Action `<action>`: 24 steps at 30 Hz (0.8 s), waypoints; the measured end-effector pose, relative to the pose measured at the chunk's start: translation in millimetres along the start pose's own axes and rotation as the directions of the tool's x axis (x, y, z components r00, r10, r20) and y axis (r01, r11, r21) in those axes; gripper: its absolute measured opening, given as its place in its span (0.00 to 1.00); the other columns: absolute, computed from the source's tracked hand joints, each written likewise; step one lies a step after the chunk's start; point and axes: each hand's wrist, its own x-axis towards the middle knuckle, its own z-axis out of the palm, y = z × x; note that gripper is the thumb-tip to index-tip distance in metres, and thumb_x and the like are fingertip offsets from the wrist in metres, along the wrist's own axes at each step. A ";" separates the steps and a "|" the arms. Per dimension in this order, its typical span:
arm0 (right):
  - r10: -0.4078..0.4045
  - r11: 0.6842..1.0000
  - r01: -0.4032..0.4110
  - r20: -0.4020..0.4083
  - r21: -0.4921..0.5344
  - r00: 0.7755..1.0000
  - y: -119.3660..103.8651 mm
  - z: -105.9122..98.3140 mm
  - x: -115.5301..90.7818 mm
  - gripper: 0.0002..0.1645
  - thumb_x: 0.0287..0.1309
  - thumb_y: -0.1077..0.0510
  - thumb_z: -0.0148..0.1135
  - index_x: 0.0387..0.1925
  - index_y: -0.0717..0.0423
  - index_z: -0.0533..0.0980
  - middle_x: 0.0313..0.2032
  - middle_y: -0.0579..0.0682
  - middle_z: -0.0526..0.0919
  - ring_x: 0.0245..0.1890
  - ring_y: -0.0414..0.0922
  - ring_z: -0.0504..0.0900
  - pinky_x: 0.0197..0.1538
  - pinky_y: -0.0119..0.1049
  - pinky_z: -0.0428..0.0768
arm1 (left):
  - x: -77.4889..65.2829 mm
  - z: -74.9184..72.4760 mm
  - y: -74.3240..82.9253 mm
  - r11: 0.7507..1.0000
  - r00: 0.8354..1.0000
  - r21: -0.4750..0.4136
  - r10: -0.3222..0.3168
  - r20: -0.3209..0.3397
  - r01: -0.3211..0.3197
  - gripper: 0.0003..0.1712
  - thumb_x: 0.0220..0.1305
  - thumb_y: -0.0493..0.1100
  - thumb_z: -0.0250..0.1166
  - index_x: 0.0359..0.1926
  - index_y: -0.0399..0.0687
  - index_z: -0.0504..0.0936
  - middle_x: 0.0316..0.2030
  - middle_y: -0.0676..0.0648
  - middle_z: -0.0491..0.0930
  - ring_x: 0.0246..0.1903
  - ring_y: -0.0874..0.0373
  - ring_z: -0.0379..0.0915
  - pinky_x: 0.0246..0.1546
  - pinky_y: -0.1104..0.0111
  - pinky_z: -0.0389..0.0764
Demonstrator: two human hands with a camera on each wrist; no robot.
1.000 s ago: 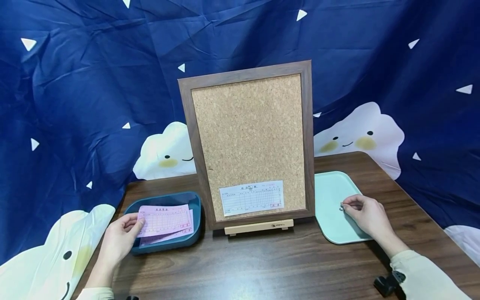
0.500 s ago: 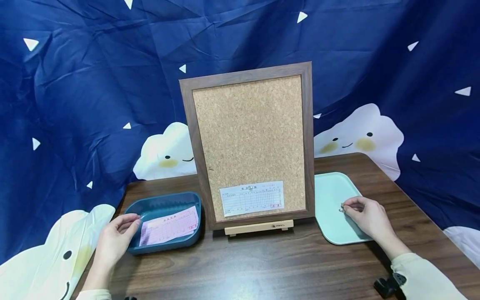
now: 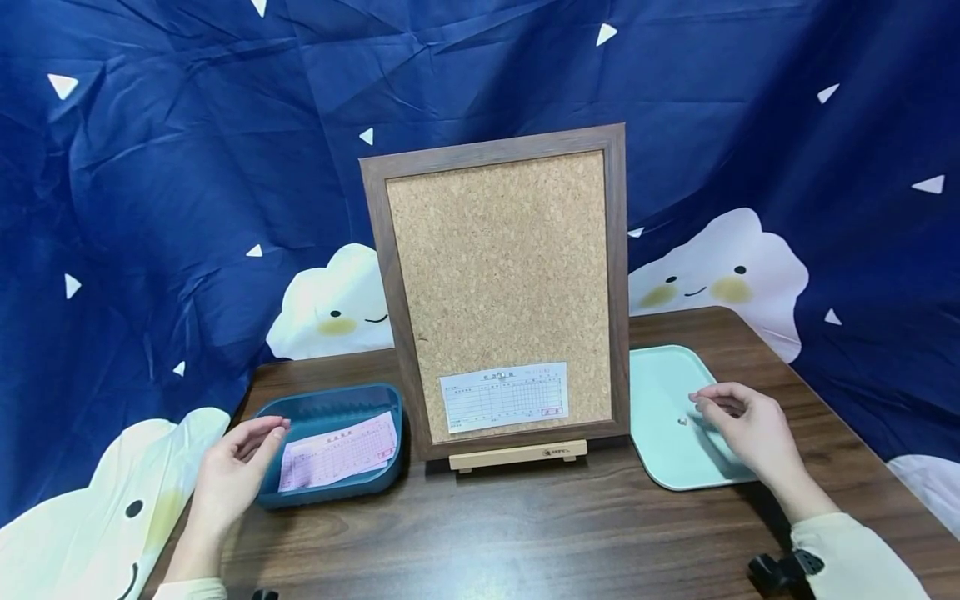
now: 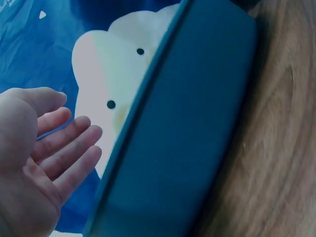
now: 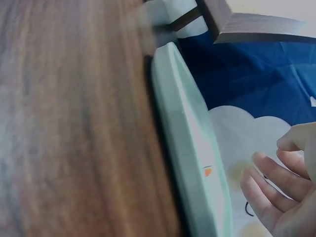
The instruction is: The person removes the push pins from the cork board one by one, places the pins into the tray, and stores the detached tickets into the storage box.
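My left hand (image 3: 238, 467) hovers at the left rim of a dark blue basket (image 3: 322, 400), its fingers loosely bent and holding nothing. Inside the basket lie pink printed receipt slips (image 3: 341, 452). In the left wrist view the same hand (image 4: 54, 148) shows an empty palm beside the basket wall (image 4: 177, 123). Above a mint-green tray (image 3: 660, 375) is my right hand (image 3: 746, 425), thumb and fingers apart from any object. A tiny shiny pin-like thing (image 3: 682, 422) lies on the tray. The right wrist view shows this hand (image 5: 291, 187) with bare fingers beyond the tray edge.
A cork board (image 3: 498, 267) in a brown frame leans on a small wooden stand (image 3: 517, 454) between basket and tray. A bluish printed slip (image 3: 487, 404) is pinned low on it. All stand on a dark wooden table (image 3: 480, 525) before a blue curtain (image 3: 480, 67).
My left hand let go of the pink slip, which dropped into the basket. My right hand released the tiny pin-like thing onto the tray and drew slightly up and right.
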 end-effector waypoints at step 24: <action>-0.111 0.970 0.118 -0.043 0.211 0.993 -32.0 0.5 7.0 0.07 0.71 0.69 0.66 0.47 0.70 0.84 0.38 0.19 0.87 0.37 0.19 0.85 0.43 0.13 0.78 | 4.7 30.0 37.3 0.985 0.987 -0.059 0.162 0.008 -0.161 0.12 0.77 0.35 0.66 0.57 0.41 0.88 0.53 0.38 0.90 0.49 0.79 0.82 0.51 0.85 0.79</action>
